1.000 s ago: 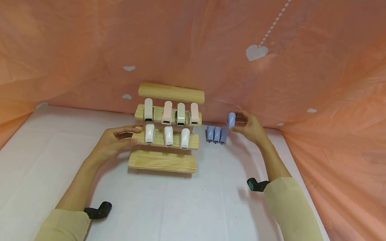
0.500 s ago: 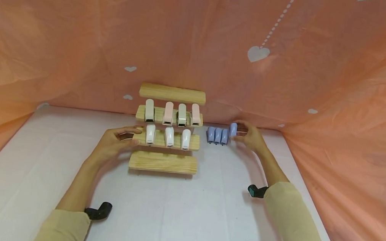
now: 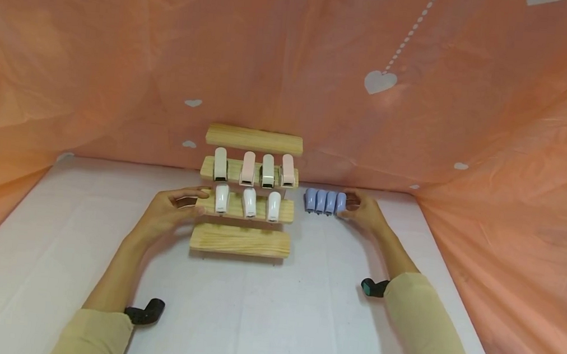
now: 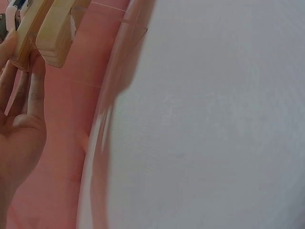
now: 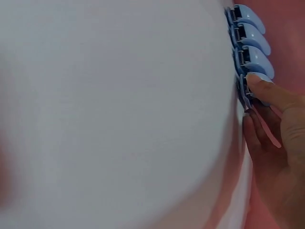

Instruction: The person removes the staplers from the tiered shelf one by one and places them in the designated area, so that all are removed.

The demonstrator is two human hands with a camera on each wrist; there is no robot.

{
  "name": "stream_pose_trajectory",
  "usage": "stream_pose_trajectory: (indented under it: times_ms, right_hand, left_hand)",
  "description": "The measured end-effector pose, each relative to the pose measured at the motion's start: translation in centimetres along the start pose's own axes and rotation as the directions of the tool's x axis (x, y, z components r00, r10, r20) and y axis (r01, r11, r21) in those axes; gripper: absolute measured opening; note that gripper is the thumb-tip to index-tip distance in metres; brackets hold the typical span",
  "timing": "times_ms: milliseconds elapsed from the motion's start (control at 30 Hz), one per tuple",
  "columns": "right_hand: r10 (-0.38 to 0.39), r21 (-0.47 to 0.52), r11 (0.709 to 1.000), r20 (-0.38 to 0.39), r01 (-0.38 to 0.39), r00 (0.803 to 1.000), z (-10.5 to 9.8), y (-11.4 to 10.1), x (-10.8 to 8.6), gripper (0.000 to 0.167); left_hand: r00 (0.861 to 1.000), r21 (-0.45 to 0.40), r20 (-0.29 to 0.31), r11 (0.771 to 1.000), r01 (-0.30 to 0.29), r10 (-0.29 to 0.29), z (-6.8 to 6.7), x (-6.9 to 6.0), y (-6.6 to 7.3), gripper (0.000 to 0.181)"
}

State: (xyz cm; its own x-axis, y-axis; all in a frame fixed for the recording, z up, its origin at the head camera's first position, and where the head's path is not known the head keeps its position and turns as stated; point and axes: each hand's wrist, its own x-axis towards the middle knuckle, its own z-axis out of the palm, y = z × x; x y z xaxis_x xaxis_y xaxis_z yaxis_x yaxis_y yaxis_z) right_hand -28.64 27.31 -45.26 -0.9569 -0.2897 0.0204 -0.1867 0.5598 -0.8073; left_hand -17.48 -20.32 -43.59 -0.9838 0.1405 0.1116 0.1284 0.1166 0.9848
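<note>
My right hand (image 3: 365, 213) pinches a small blue stapler (image 5: 261, 81) with the thumb on its side, in the right wrist view. That stapler stands on the table at the right end of a row, beside three more blue staplers (image 3: 320, 201). My left hand (image 3: 171, 211) grips the left end of a plank on a tiered wooden rack (image 3: 239, 242). The left wrist view has the thumb and fingers of this hand on opposite sides of the wood (image 4: 29, 33). Three white staplers (image 3: 249, 203) sit on the gripped tier.
Two pale green staplers (image 3: 221, 164) and two pink staplers (image 3: 248, 168) occupy the tier above. The rack's top plank (image 3: 255, 139) and bottom plank are bare wood. A white cloth covers the table (image 3: 261, 321). An orange curtain (image 3: 294, 60) with hearts hangs behind and at the sides.
The right hand has lowered the blue stapler from above the table to the right end of the row. My left hand has kept its grip on the rack.
</note>
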Motion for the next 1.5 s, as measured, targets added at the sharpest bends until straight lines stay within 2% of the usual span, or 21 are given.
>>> stream_pose_trajectory:
  times_ms: [367, 600, 833, 1000, 1167, 1333, 1500]
  right_hand:
    - [-0.017, -0.008, 1.000, -0.025, 0.016, 1.000, 0.5, 0.0, -0.4, 0.070]
    - [-0.133, -0.038, 0.991, -0.135, 0.129, 0.982, 0.6, -1.8, -0.4, 0.062]
    - [-0.203, 0.065, 0.974, -0.196, 0.219, 0.959, 1.1, -4.7, -0.4, 0.059]
    - [-0.263, 0.125, 0.949, -0.186, 0.289, 0.947, 1.6, -7.7, -1.0, 0.057]
    - [-0.355, 0.152, 0.914, -0.152, 0.377, 0.922, 1.8, -11.6, -2.3, 0.055]
    - [-0.412, 0.153, 0.891, -0.124, 0.427, 0.903, 2.2, -13.6, -2.6, 0.055]
    - [-0.453, 0.152, 0.873, -0.097, 0.463, 0.886, 2.6, -14.6, -2.0, 0.056]
  left_hand:
    - [1.000, 0.011, -0.009, 1.000, -0.001, 0.002, 0.2, -0.4, -0.3, 0.035]
    - [1.000, 0.036, -0.004, 0.999, -0.016, 0.016, 0.1, -0.1, 0.0, 0.035]
    - [1.000, 0.039, -0.003, 0.999, -0.018, 0.018, -0.1, 0.0, 0.0, 0.036]
    - [1.000, 0.035, -0.002, 0.999, 0.000, 0.000, 0.0, 0.0, -0.1, 0.035]
    - [1.000, 0.038, -0.005, 0.999, -0.007, 0.008, 0.1, 0.0, 0.1, 0.032]
    - [1.000, 0.035, -0.010, 0.999, 0.010, -0.010, 0.2, -0.1, 0.3, 0.034]
    - [1.000, 0.030, -0.003, 1.000, 0.004, -0.004, 0.1, -0.1, 0.3, 0.031]
